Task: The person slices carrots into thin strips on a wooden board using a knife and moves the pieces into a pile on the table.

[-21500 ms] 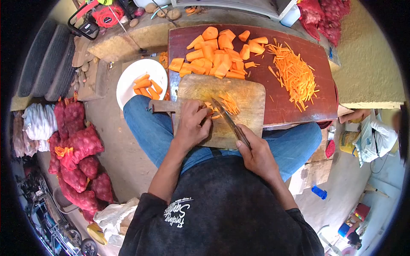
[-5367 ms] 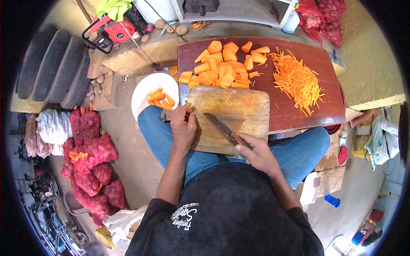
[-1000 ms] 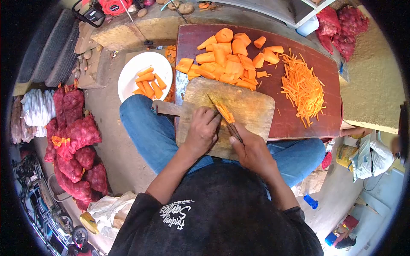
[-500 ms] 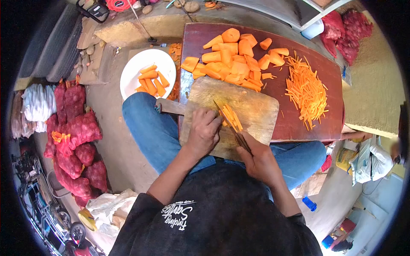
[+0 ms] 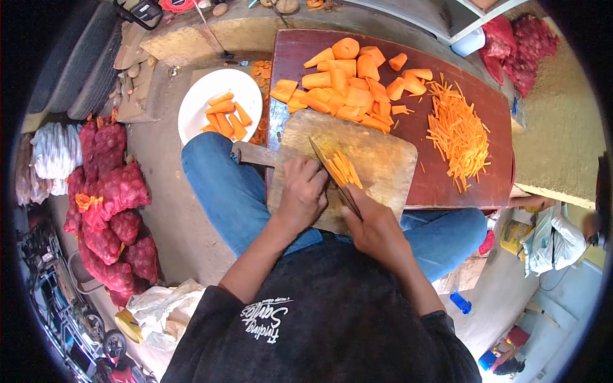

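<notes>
A knife (image 5: 332,175) is gripped in the right hand (image 5: 373,226), blade angled far-left over the wooden cutting board (image 5: 383,159). Carrot slices (image 5: 345,169) at the board's middle are pinned by the left hand (image 5: 300,195), fingers curled down beside the blade, apparently for steadiness.
</notes>
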Available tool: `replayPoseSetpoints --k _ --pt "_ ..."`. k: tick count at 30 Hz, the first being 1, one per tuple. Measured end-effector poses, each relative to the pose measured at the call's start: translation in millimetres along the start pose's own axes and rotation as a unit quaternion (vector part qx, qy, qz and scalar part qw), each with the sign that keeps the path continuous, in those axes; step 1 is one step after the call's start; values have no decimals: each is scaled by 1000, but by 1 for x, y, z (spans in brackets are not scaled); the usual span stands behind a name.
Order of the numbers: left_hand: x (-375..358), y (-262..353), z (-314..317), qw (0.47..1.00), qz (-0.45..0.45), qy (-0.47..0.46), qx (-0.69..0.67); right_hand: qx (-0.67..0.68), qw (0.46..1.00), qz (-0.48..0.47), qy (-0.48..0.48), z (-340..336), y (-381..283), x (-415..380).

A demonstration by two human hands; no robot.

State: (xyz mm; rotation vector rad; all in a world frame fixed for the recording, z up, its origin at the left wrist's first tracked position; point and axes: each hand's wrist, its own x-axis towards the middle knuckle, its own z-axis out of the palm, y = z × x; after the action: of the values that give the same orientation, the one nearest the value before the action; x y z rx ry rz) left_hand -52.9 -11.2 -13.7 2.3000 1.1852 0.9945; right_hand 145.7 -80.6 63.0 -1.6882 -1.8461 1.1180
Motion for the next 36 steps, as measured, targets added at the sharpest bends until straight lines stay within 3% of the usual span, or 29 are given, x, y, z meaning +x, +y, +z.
replayPoseSetpoints --k 1,4,10,19,22,25,31,36 --pt "1 0 -1 1000 7 4 1 -7 1000 -18 -1 2 2 4" --pt "1 0 -2 1000 1 17 6 30 999 42 -8 -10 -10 -3" --pt "2 1 -2 999 10 34 -1 20 1000 -7 4 -1 -6 3" --pt "-1 -1 0 999 6 35 -3 32 998 46 3 -4 -11 -4" --pt "-1 -2 1 1000 3 27 4 60 998 -4 25 -3 -7 0" --pt "-2 -2 0 1000 4 26 1 76 996 40 -6 -13 -14 -9" --pt "-2 -2 3 999 1 36 7 37 998 -51 31 3 1 2" --pt "0 -2 -1 992 -47 102 -55 120 992 24 -4 -7 -8 -21"
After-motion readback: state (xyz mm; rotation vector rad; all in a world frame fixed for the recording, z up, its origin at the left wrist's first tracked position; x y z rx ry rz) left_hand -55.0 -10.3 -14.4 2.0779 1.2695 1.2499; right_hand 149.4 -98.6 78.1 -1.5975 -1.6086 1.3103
